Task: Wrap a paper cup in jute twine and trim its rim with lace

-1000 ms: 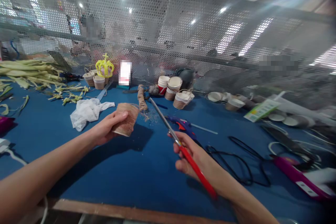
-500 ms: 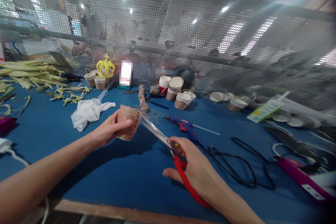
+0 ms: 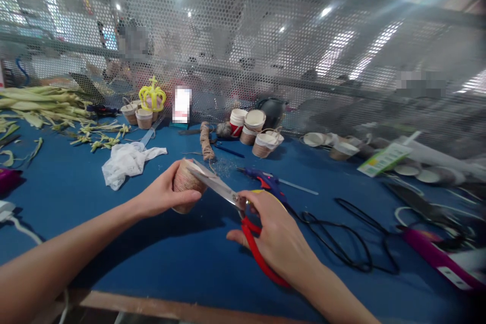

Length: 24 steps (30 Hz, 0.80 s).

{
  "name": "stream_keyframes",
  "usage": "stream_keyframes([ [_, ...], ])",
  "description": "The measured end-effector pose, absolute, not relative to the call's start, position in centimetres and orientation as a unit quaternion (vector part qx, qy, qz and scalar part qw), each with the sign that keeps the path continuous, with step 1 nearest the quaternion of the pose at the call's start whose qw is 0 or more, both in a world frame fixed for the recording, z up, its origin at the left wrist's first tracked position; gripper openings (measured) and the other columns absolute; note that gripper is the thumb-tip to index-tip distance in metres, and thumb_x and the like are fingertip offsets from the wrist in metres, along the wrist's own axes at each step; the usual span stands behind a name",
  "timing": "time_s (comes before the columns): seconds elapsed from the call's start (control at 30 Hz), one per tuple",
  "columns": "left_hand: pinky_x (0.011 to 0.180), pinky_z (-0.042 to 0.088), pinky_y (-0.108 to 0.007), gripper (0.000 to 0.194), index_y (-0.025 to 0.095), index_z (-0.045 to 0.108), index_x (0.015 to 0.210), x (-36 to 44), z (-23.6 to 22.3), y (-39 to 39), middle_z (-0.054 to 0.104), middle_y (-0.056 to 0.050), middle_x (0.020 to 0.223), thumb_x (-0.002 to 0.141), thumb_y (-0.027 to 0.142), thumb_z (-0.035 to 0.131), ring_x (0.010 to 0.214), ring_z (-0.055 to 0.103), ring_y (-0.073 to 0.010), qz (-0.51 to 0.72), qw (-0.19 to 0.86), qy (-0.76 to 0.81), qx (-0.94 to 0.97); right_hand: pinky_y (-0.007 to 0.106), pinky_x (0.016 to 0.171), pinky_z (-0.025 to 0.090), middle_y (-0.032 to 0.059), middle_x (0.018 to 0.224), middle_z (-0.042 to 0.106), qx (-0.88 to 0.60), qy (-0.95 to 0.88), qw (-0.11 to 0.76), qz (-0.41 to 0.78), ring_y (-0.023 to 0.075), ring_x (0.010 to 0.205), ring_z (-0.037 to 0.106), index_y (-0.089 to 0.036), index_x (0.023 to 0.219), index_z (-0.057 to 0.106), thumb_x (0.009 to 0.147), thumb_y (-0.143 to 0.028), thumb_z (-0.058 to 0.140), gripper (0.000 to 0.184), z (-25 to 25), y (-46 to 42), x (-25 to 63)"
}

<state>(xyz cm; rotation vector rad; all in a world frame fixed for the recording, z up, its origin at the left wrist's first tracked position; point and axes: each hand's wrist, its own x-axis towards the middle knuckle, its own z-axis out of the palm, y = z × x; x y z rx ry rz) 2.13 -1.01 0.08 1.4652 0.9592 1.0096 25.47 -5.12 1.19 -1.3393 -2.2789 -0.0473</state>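
Observation:
My left hand is closed around a small twine-wrapped cup, tilted above the blue table. In my right hand are scissors with red and yellow handles, their blades reaching to the upper edge of the cup. Whether the blades touch the cup or a strand there I cannot tell. Beyond the cup lies a bundle of brown twine, and a blue hot glue gun rests to the right of the scissors.
White crumpled cloth lies left of the cup. Several twine-covered cups stand along the metal mesh screen. A black cord loops at right near a purple power strip. Pale dried husks are piled far left.
The cup has tipped and shifted slightly toward me and right. The scissors have moved left, their blades closer together and over the cup's edge; loose strands seen between blades and cup no longer show.

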Motion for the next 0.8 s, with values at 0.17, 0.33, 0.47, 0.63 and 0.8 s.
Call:
stream_keyframes([
  [0.17, 0.073, 0.046, -0.029, 0.058, 0.013, 0.045, 0.111, 2.2, 0.4, -1.1, 0.059, -0.008, 0.099, 0.064, 0.034, 0.070, 0.085, 0.057, -0.0200, 0.422, 0.527, 0.412, 0.612, 0.039, 0.069, 0.048, 0.0095, 0.086, 0.060, -0.481, -0.843, 0.239, -0.047, 0.0260, 0.080, 0.058, -0.016, 0.100, 0.049, 0.056, -0.034, 0.079, 0.056, 1.1, -4.7, 25.2],
  [0.33, 0.071, 0.046, -0.027, 0.056, 0.014, 0.046, 0.108, 2.2, 0.8, -1.3, 0.060, -0.006, 0.093, 0.063, 0.034, 0.071, 0.081, 0.058, -0.0188, 0.413, 0.533, 0.428, 0.602, 0.041, 0.070, 0.046, 0.0088, 0.086, 0.058, -0.460, -0.850, 0.249, -0.063, 0.0278, 0.080, 0.056, -0.018, 0.102, 0.046, 0.053, -0.038, 0.081, 0.063, 0.7, -4.4, 25.4],
  [0.47, 0.073, 0.046, -0.027, 0.049, 0.015, 0.050, 0.105, 2.2, 0.7, -1.5, 0.061, -0.005, 0.094, 0.065, 0.035, 0.070, 0.084, 0.058, -0.0191, 0.394, 0.546, 0.417, 0.611, 0.043, 0.071, 0.045, 0.0101, 0.087, 0.057, -0.449, -0.854, 0.254, -0.072, 0.0288, 0.082, 0.055, -0.017, 0.104, 0.046, 0.055, -0.040, 0.078, 0.063, 0.6, -4.2, 25.3],
  [0.63, 0.075, 0.046, -0.029, 0.048, 0.016, 0.052, 0.103, 2.2, 0.4, -1.5, 0.062, -0.006, 0.095, 0.065, 0.037, 0.071, 0.087, 0.059, -0.0214, 0.389, 0.546, 0.421, 0.611, 0.044, 0.073, 0.044, 0.0100, 0.087, 0.056, -0.452, -0.850, 0.257, -0.082, 0.0293, 0.084, 0.054, -0.018, 0.105, 0.047, 0.062, -0.043, 0.072, 0.055, 0.5, -4.0, 25.0],
  [0.8, 0.076, 0.046, -0.029, 0.050, 0.015, 0.052, 0.106, 2.2, 0.3, -1.5, 0.062, -0.006, 0.096, 0.064, 0.037, 0.071, 0.087, 0.058, -0.0208, 0.388, 0.554, 0.419, 0.606, 0.044, 0.073, 0.044, 0.0104, 0.088, 0.057, -0.449, -0.853, 0.252, -0.086, 0.0293, 0.084, 0.054, -0.017, 0.104, 0.047, 0.058, -0.041, 0.077, 0.060, 0.4, -4.0, 25.1],
])
